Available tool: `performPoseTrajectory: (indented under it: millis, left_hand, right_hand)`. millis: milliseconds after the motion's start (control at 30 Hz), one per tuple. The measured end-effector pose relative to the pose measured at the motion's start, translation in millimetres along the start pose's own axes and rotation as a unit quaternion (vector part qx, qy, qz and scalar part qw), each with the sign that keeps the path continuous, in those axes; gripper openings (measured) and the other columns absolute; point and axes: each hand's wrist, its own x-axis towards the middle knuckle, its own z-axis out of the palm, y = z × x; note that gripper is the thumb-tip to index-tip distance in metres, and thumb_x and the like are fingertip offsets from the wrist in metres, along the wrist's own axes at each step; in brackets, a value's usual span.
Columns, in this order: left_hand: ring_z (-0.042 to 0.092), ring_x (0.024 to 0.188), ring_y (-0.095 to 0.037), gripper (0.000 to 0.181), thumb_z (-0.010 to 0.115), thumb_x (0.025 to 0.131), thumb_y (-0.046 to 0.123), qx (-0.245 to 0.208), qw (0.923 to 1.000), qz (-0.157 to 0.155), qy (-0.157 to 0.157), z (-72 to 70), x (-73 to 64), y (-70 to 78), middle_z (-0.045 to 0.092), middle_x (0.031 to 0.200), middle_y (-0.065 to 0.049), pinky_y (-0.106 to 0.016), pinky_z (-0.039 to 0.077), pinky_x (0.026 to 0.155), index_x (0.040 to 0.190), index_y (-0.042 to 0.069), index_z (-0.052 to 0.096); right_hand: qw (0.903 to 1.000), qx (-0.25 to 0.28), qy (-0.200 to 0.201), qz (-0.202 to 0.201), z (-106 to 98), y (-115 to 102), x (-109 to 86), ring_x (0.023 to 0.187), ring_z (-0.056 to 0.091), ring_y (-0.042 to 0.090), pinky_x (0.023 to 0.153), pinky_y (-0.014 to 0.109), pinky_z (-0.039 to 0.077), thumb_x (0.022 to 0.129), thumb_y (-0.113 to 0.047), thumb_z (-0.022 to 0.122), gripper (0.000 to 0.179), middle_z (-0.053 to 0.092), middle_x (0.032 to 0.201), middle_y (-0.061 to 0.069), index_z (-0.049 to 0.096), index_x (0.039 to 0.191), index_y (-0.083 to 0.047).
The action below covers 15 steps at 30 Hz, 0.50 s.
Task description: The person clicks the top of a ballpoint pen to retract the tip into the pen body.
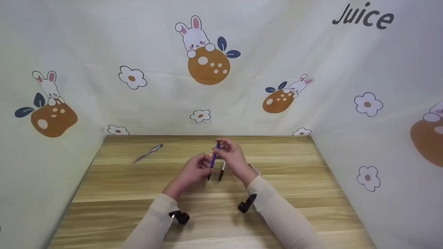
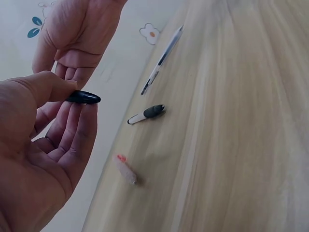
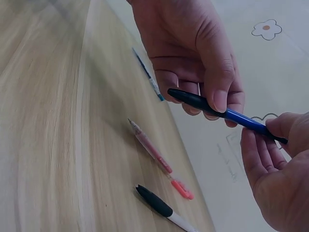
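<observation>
Both hands hold one blue pen between them, lifted over the table and tilted, its black front end toward the person. The left hand pinches the pen near its black front section, seen as a black tip in the left wrist view. Farther up, the right hand holds the pen's back end with thumb and fingers. A white pen with a black front lies below the hands. In the right wrist view a pink pen rests on the table beside it; the left hand mostly hides it from the head view.
A clear pen with a blue end lies at the far left of the wooden table. Another clear pen lies to the right, partly behind the right wrist in the head view. Printed cloth surrounds the table on three sides.
</observation>
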Motion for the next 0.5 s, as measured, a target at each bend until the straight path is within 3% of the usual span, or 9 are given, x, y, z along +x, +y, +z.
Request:
performPoseTrajectory:
  millis: [500]
  left_hand:
    - [0.069,0.094,-0.021,0.02,0.074,0.096,-0.003,0.052,0.9979,-0.014,0.036,-25.1,-0.3,-9.0,0.073,0.104,-0.011,-0.031,0.058,0.08,0.115,0.003,0.073]
  right_hand:
    - [0.9989,0.036,0.028,0.013,24,18,15.6,0.094,0.077,0.02,0.089,0.043,0.067,0.1,0.008,0.074,0.038,0.076,0.1,0.01,0.071,0.137,0.0]
